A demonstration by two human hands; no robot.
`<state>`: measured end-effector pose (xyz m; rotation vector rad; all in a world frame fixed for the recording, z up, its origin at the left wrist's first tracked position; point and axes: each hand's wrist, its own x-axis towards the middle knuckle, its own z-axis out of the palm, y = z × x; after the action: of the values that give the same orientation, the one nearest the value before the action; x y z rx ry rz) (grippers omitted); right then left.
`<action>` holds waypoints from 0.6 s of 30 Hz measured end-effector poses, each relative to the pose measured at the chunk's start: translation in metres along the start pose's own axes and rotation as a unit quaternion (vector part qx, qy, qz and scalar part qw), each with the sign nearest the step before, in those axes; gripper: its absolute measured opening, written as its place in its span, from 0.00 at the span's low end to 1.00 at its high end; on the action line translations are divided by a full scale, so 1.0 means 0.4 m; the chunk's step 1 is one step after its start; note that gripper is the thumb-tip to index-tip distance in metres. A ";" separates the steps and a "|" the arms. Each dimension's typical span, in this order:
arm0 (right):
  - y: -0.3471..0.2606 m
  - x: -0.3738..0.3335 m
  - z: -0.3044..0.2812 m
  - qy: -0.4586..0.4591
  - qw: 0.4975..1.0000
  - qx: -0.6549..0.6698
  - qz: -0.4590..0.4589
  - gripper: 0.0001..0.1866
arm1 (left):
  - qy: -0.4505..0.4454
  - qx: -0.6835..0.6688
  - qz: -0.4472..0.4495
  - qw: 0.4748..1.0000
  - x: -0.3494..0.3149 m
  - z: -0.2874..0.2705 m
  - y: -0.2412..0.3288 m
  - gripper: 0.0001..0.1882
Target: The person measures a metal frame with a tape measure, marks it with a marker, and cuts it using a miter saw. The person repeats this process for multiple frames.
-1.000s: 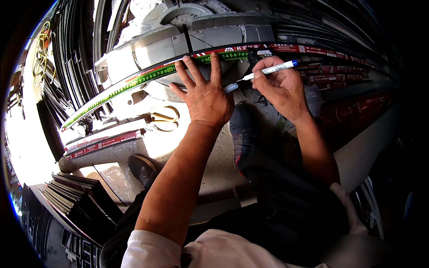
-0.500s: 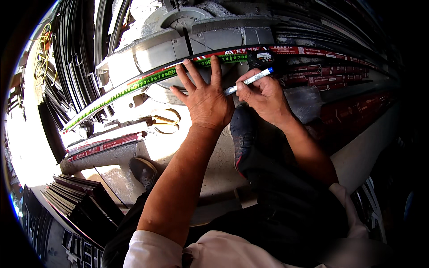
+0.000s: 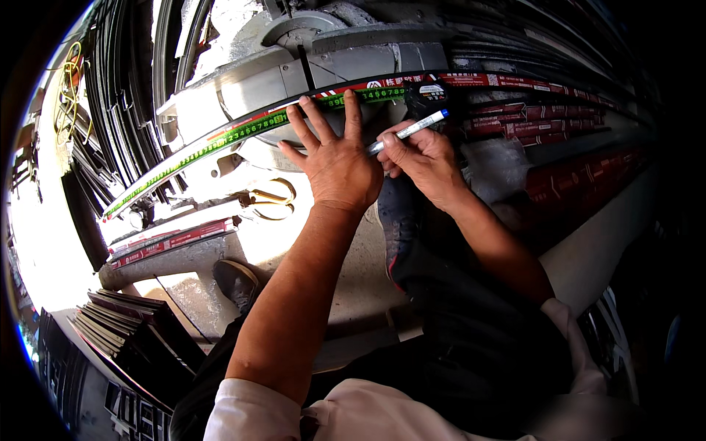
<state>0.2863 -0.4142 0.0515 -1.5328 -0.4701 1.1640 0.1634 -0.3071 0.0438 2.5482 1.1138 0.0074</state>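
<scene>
A green tape measure blade lies pulled out along a long profile strip with red film. Its black case rests on the strip, right of my hands. My left hand is spread flat, its fingertips pressing on the blade and strip. In my right hand is a white marker pen with a blue end, pinched between thumb and fingers. The pen slants down to the left; its lower tip is hidden behind my left hand.
Beyond the strip stands a grey metal saw base and fence. Gold-handled scissors lie nearer me. Dark profiles are stacked at far left, red-filmed ones at right. Dark panels stand at lower left.
My right hand has shifted slightly left and down with the marker, and its fingers have changed position. The left hand and tape have barely moved.
</scene>
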 end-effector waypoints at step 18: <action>0.315 -0.038 -0.033 0.106 0.972 -0.198 -0.073 0.08 | -0.003 0.021 0.005 1.000 0.004 0.000 0.004 0.52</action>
<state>0.2552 -0.4733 -0.0570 -1.9049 -0.6870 0.8108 0.1657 -0.3069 0.0440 2.5880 1.1104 -0.0219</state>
